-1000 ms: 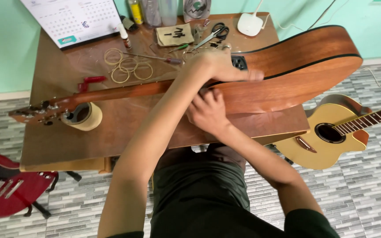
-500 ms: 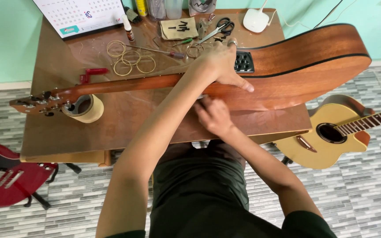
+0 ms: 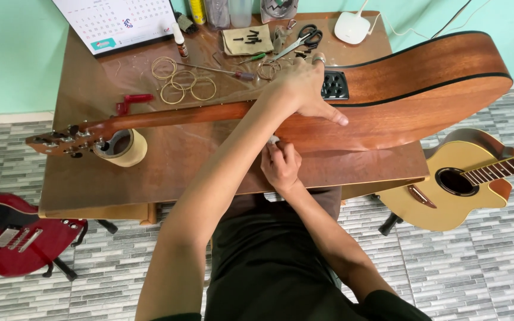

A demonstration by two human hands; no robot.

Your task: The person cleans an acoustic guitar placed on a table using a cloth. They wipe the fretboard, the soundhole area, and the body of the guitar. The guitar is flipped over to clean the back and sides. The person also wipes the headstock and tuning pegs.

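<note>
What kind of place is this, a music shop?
Probably a small home guitar-repair bench: a brown acoustic guitar lies on its side on the table, with coiled strings and scissors nearby, and two more guitars stand beside it.

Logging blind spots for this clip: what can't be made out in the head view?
- Small pale thing in the right hand: mostly covered by its fingers.
- Brown guitar front and strings: turned away from the camera.
- Left hand palm: pressed against the guitar.
- Red guitar: cut off by the left edge.

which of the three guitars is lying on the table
The brown acoustic guitar, on its side under the left hand; the red guitar and yellow guitar sit by the floor.
</note>
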